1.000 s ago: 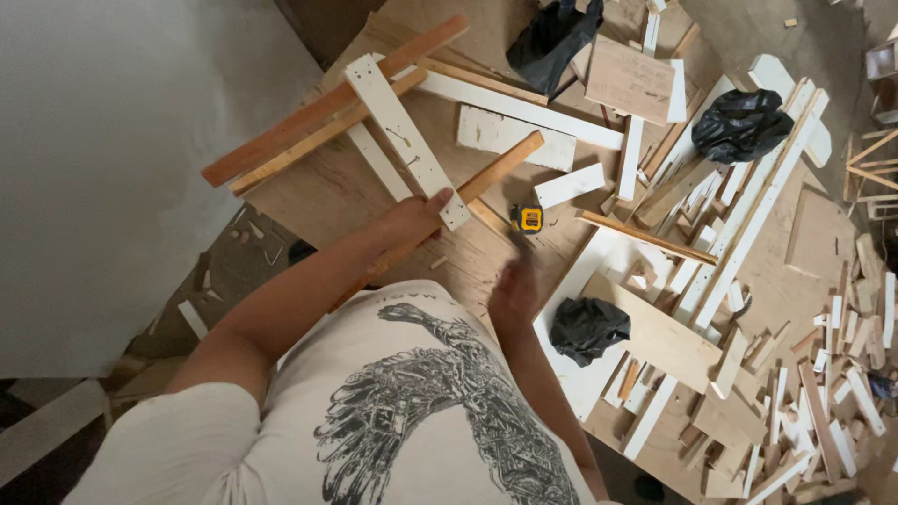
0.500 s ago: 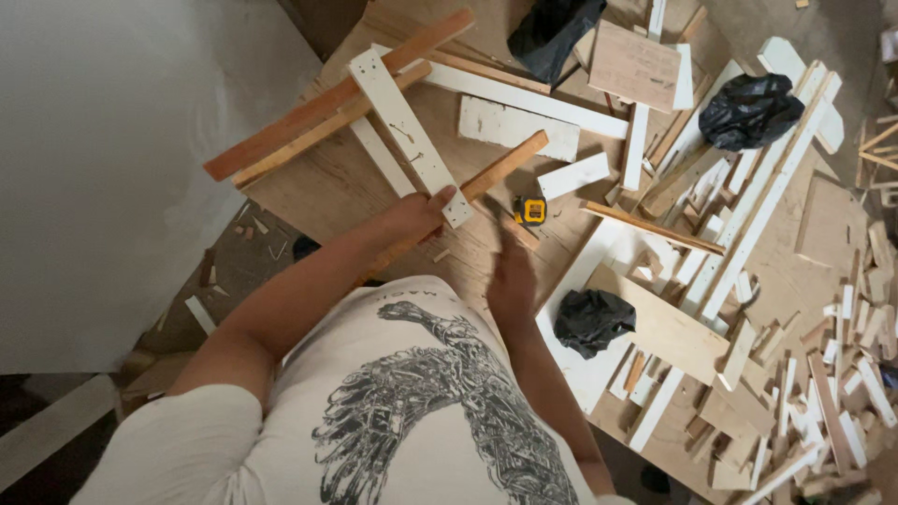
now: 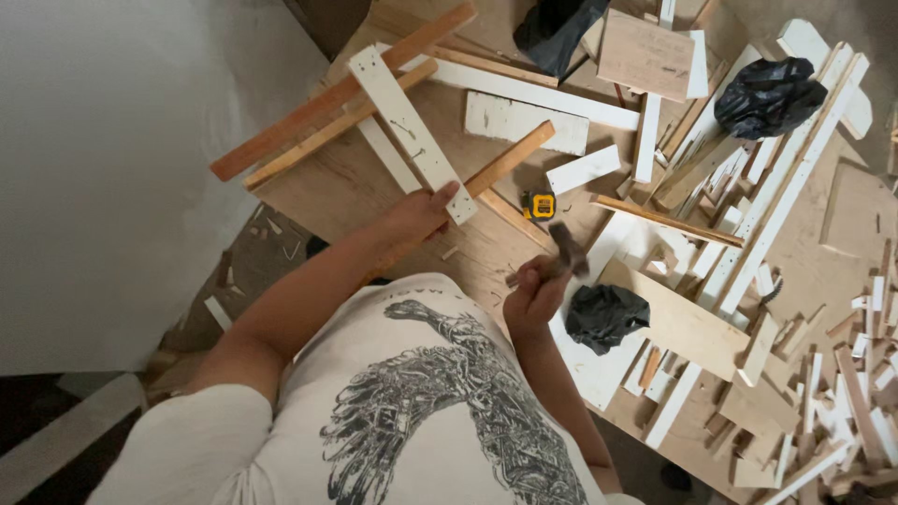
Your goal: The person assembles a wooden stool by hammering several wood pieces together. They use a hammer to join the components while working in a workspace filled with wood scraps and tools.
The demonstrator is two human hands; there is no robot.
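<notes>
Right hand [image 3: 535, 295] raised, fingers wrapped round hammer [image 3: 559, 252], head up-right; left hand [image 3: 418, 210] grips white slat [image 3: 412, 134], diagonal.

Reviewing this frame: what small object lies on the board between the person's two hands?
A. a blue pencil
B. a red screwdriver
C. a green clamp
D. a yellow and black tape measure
D: a yellow and black tape measure lies between the left hand and the right hand.
</notes>
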